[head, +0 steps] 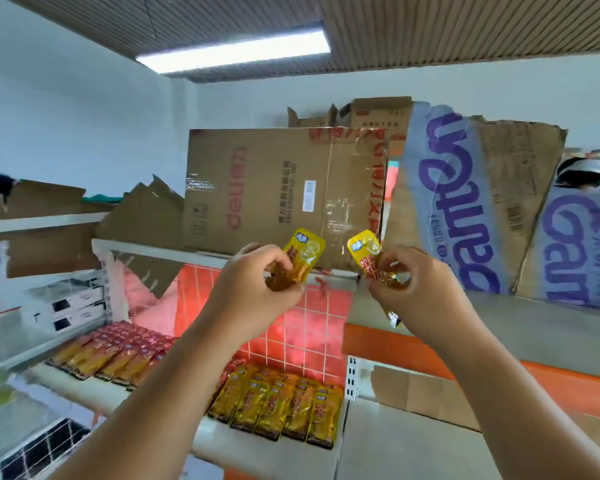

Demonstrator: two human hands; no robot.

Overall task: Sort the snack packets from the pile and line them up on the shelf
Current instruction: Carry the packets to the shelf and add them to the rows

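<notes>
Raised left hand [257, 282] pinching a yellow packet [303, 254], right hand [416, 285] at its 3 o'clock pinching a second yellow packet [366, 252], the two packets apart, flattened cardboard [274, 188] behind at 12 o'clock, lined-up yellow packets [284, 407] on the shelf [208, 439] at 6 o'clock, red packets [125, 341] at 8 o'clock.

A single wide-angle view from the person's head faces forward and tilts upward. The slatted brown ceiling [430, 29] fills 12 o'clock, flattened brown cardboard sheets [274, 188] stand centre, and the white metal shelf [208, 439] lies near at 6 o'clock.
</notes>
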